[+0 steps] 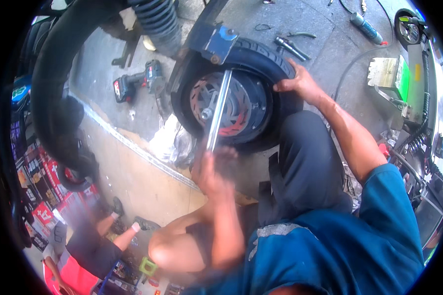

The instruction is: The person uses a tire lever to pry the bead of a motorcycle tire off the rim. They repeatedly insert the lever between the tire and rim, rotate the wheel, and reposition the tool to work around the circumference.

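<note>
A wheel with a black tyre [258, 55] sits in front of me, with a brake disc [230, 101] on its hub. A blue-grey metal bracket [220, 44] lies across its upper edge. My left hand [214, 174], smeared by motion, is closed round the lower end of a long shiny metal bar [220, 105]. The bar slants up across the disc, its far end close to the bracket. My right hand [300, 84] grips the tyre's upper right side, thumb on the sidewall and fingers over the tread.
A cordless power tool [139, 81] and a white rag [172, 142] lie left of the wheel. Beyond it are hand tools [291, 48] and a spray can [365, 28]. A coil spring [156, 22] hangs at the top. Another person [91, 248] sits at lower left.
</note>
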### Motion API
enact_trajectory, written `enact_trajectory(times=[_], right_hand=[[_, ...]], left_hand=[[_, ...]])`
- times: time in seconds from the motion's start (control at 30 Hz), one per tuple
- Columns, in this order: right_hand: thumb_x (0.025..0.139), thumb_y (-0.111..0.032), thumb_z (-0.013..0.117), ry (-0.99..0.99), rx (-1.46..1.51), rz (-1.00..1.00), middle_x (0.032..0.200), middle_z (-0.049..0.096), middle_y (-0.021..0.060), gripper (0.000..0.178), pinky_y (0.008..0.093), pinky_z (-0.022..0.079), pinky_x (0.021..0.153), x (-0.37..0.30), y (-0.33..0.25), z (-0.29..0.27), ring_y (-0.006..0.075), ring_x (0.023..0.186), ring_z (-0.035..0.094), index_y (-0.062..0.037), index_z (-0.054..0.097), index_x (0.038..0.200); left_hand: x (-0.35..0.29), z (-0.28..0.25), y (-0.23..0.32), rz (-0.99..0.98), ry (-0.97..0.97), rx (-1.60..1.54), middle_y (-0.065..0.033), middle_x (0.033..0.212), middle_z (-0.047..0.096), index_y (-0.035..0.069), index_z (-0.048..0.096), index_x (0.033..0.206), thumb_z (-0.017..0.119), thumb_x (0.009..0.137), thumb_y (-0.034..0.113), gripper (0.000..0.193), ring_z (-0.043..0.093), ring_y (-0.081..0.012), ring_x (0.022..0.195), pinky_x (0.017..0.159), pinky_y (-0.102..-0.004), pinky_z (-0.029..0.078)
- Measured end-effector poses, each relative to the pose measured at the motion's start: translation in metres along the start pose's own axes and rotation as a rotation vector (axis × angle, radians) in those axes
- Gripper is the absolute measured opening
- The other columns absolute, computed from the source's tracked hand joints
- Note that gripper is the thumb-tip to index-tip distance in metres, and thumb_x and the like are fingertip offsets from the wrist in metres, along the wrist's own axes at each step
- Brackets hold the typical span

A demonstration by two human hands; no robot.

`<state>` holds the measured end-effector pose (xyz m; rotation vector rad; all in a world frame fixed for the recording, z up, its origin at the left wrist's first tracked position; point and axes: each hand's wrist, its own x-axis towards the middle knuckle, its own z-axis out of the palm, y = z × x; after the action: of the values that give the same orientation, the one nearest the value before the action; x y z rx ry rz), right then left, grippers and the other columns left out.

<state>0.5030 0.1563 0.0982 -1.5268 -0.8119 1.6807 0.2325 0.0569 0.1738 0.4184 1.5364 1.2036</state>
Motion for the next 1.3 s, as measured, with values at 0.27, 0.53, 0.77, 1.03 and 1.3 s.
enact_trajectory(times=[0.27, 0.53, 0.77, 1.03, 1.3], right_hand=[[0.062, -0.017, 0.080, -0.001, -0.062, -0.066, 0.105, 0.065, 0.0141, 0.083, 0.0296, 0.046, 0.092, 0.005, 0.005, 0.002, 0.0204, 0.098, 0.061, 0.0094, 0.042, 0.132], [0.061, -0.019, 0.081, 0.018, -0.094, -0.125, 0.106, 0.065, 0.0148, 0.086, 0.0297, 0.046, 0.093, 0.000, 0.005, 0.003, 0.0202, 0.099, 0.061, 0.0104, 0.042, 0.132], [0.060, -0.019, 0.081, 0.053, -0.123, -0.128, 0.107, 0.065, 0.0154, 0.080, 0.0296, 0.045, 0.093, 0.000, 0.006, 0.002, 0.0208, 0.100, 0.060, 0.0084, 0.047, 0.127], [0.060, -0.020, 0.080, 0.089, -0.098, -0.100, 0.110, 0.063, 0.0148, 0.087, 0.0295, 0.043, 0.096, -0.005, 0.008, 0.009, 0.0206, 0.103, 0.058, 0.0066, 0.044, 0.134], [0.058, -0.026, 0.081, 0.118, -0.223, -0.052, 0.114, 0.062, 0.0200, 0.094, 0.0317, 0.040, 0.099, -0.008, 0.000, 0.011, 0.0253, 0.109, 0.057, 0.0089, 0.041, 0.136]], left_hand=[[0.017, 0.023, -0.003, 0.353, 0.239, 0.216, -0.0162, 0.065, 0.061, -0.009, 0.062, 0.104, 0.051, 0.089, 0.015, 0.030, 0.060, -0.0222, 0.056, 0.065, -0.0326, 0.054], [0.037, 0.047, 0.021, 0.736, -0.050, -0.220, -0.0069, 0.050, 0.043, -0.011, 0.056, 0.095, 0.045, 0.089, 0.009, 0.024, 0.047, -0.0176, 0.049, 0.071, -0.0430, 0.055], [0.033, 0.069, 0.056, 0.711, -0.089, 0.003, -0.0055, 0.047, 0.037, -0.014, 0.056, 0.095, 0.046, 0.089, 0.007, 0.024, 0.039, -0.0146, 0.046, 0.068, -0.0376, 0.054], [0.026, 0.085, 0.071, 0.767, -0.124, 0.167, -0.0068, 0.048, 0.043, -0.014, 0.061, 0.096, 0.050, 0.089, 0.008, 0.025, 0.042, -0.0135, 0.048, 0.066, -0.0336, 0.052], [0.026, 0.086, 0.074, 0.725, -0.051, 0.231, -0.0065, 0.048, 0.043, -0.014, 0.061, 0.093, 0.049, 0.089, 0.008, 0.026, 0.040, -0.0139, 0.047, 0.067, -0.0346, 0.053]])
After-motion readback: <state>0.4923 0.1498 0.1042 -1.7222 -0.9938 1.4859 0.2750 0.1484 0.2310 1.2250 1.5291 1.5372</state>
